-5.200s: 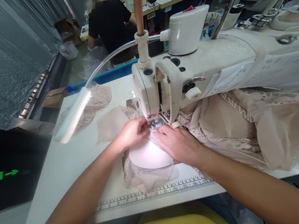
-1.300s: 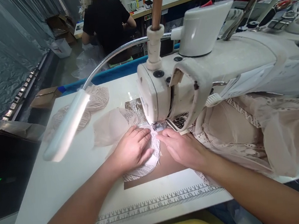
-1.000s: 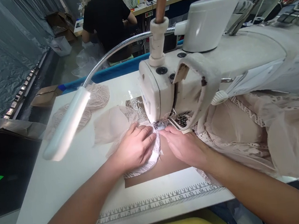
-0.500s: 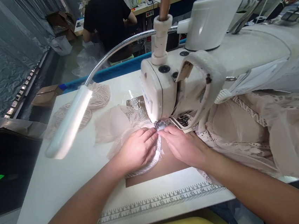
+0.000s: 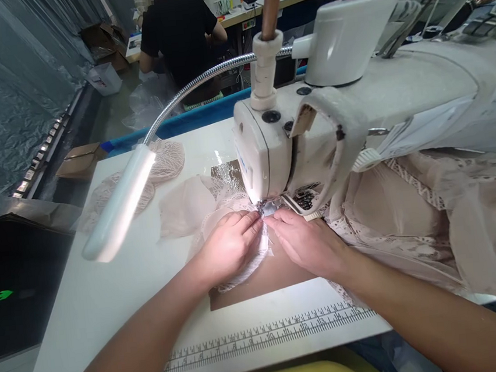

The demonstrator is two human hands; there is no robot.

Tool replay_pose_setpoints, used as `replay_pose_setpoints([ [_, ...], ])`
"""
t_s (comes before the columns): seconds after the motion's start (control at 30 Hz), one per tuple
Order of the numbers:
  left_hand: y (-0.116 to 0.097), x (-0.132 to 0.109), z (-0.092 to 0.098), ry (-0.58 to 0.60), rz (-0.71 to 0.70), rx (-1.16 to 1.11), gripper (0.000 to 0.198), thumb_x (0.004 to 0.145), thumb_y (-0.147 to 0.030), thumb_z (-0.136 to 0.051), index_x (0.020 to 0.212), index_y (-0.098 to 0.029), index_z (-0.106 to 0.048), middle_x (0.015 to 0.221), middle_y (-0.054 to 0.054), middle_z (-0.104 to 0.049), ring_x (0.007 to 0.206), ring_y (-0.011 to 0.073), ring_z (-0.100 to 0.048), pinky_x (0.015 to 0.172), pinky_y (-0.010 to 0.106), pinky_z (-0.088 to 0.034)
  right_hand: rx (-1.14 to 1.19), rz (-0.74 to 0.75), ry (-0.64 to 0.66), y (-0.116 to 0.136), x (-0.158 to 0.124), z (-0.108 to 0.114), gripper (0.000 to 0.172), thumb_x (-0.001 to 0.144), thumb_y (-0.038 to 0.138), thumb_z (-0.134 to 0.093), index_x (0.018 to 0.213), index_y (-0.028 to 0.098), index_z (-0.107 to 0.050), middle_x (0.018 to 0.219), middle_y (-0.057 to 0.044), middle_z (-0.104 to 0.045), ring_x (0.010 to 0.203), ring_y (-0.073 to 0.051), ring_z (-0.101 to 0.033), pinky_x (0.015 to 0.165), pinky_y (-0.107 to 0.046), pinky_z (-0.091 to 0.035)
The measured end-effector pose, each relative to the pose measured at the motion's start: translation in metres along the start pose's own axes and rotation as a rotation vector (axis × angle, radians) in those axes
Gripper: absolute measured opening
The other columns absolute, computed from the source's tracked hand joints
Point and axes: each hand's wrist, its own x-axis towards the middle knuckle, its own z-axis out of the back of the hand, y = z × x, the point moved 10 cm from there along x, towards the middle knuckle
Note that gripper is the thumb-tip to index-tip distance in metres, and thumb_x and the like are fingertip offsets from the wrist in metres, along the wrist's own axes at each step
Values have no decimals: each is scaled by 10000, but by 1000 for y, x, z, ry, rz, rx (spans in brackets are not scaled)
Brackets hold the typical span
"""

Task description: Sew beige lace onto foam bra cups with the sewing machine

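Observation:
A pale pink bra cup with a white lace edge [image 5: 243, 275] lies under the sewing machine's head [image 5: 262, 155], its curved edge toward me. My left hand [image 5: 230, 245] rests over the cup, fingers together and pressing the fabric close to the presser foot [image 5: 268, 208]. On the other side of the foot, my right hand [image 5: 308, 240] has thumb and forefinger closed at the cup's edge. The fingertips of both hands nearly meet there, and the bit of fabric between them is mostly hidden. Beneath the cup is a brown plate [image 5: 258, 287].
A lit lamp [image 5: 120, 204] on a bendy metal neck hangs at left. More cups [image 5: 186, 206] and lace pieces [image 5: 166, 159] lie behind my left hand. Beige lace garments [image 5: 394, 207] are heaped at right. A ruler strip [image 5: 266, 336] runs along the front edge. A person [image 5: 180, 31] sits beyond.
The cup under my left hand has shifted slightly toward the machine, its near edge drawing in. Both hands keep nearly the same place. The whole view has moved a little.

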Motion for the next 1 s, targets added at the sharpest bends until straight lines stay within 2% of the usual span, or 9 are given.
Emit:
replay_pose_setpoints([
  [0.37, 6, 4, 4, 2, 20, -36, 347, 918, -201, -457, 1245, -120, -540, 1261, 153, -592, 1171, 279, -543, 982, 479, -454, 54, 30, -18, -2, -3, 0, 291, 826, 90, -461, 1013, 162, -672, 859, -53, -623, 672, -141, -507, 605, -260, -372],
  [0.63, 14, 4, 7, -11, 66, -34, 372, 923, -241, -436, 1258, -115, -540, 1274, 171, -582, 1203, 295, -520, 987, 495, -447, 62, 8, 8, -4, -2, -4, 332, 848, 109, -449, 1096, 176, -659, 814, -45, -598, 650, -133, -491, 592, -251, -361],
  [0.8, 20, 3, 5, 6, 96, 13, 392, 927, -251, -420, 1272, -100, -528, 1310, 176, -553, 1192, 306, -517, 996, 503, -422, 34, -7, 27, -3, -1, -5, 352, 844, 100, -446, 1120, 179, -651, 857, -49, -607, 681, -137, -508, 617, -249, -387],
  [0.93, 16, 0, 7, 34, 66, 7, 403, 930, -273, -422, 1296, -128, -504, 1346, 175, -510, 1228, 322, -469, 1004, 526, -384, 48, -13, -11, -2, -1, 3, 354, 832, 72, -447, 1093, 165, -667, 892, -64, -641, 740, -150, -548, 672, -250, -430],
  [1.0, 11, -1, 12, 36, 40, -44, 411, 918, -337, -459, 1279, -149, -516, 1299, 167, -534, 1184, 312, -491, 969, 492, -410, 57, -21, -21, -3, -1, 6, 349, 816, 61, -457, 1059, 173, -680, 914, -63, -658, 746, -153, -560, 670, -251, -443],
])
